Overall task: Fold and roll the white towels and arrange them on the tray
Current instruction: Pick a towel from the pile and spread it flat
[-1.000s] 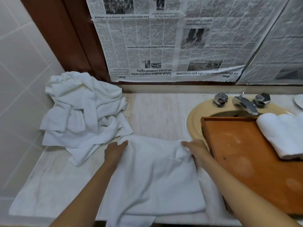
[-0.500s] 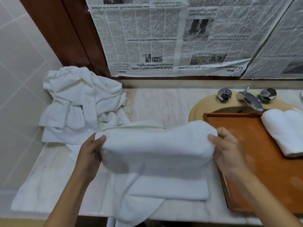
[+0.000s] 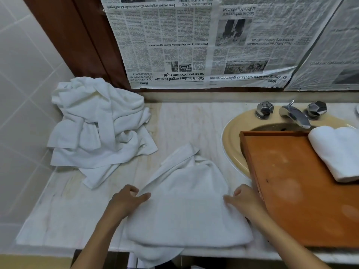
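White terry, doubled over, lies flat on the table (image 3: pixel 194 121) just left of the tray (image 3: pixel 287 183). This is the white towel (image 3: pixel 190 208) being worked on. Its near edge droops over the table's front lip, and a loose tail of cloth pokes out at its far end.

The left hand (image 3: pixel 126 202) is at the towel's side edge away from the tray, with the thumb laid on top and the fingers curled, apparently pinching the cloth. The right hand (image 3: pixel 242 199) seems to pinch the edge nearest the tray, close beside the tray's wall.

The step looks like squaring the fold before rolling:
- Draw both edges outward with equal tension so the wrinkles flatten.
- Fold the stray far tail inward until the two sides run parallel.
- Slide the overhanging part back onto the table, or its weight may drag the layers askew.
- Start the roll from one short end, tight and even — a slack first turn would likely leave a lopsided roll.

The rolled towel (image 3: pixel 338 152) at the far right of the tray gives the width to match. The place beside it, toward the tray's left wall, is bare wood. The pile of towels (image 3: pixel 99 129), well to the left of the tray, has not been folded yet.
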`<control>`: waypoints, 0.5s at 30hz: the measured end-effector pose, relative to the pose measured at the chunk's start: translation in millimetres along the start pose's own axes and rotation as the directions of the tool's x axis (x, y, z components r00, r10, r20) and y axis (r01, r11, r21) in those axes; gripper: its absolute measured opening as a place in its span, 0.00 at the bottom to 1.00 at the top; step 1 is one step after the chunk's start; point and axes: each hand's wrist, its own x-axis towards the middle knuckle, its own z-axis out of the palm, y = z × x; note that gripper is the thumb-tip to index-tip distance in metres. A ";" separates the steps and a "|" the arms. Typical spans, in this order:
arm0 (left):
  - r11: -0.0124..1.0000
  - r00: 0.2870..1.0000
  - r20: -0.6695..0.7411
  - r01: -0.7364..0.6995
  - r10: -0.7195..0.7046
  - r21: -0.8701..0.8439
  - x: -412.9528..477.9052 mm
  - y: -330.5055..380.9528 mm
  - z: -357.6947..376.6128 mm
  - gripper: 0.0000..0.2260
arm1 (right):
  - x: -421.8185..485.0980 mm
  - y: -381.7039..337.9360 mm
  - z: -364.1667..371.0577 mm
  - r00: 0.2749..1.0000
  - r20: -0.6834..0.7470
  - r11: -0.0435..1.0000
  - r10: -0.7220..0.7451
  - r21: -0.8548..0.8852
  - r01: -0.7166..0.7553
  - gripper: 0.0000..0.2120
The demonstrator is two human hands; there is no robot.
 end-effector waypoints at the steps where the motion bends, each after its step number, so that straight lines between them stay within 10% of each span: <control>1: 0.999 0.998 -0.050 -0.048 0.049 0.027 2.8 8.4 2.5 0.27 | 3.3 -6.2 0.7 1.000 -0.025 1.000 0.011 0.006 -0.011 0.23; 10: 0.924 0.891 -0.268 -0.315 0.366 0.215 21.7 64.5 38.2 0.12 | 33.5 -53.9 0.5 0.958 0.247 0.725 0.146 0.632 -0.273 0.25; 15: 0.817 0.768 -0.523 -0.536 0.369 -0.211 -6.7 68.8 2.4 0.13 | 4.9 -52.3 -33.0 0.983 -0.183 0.672 -0.014 0.727 0.145 0.10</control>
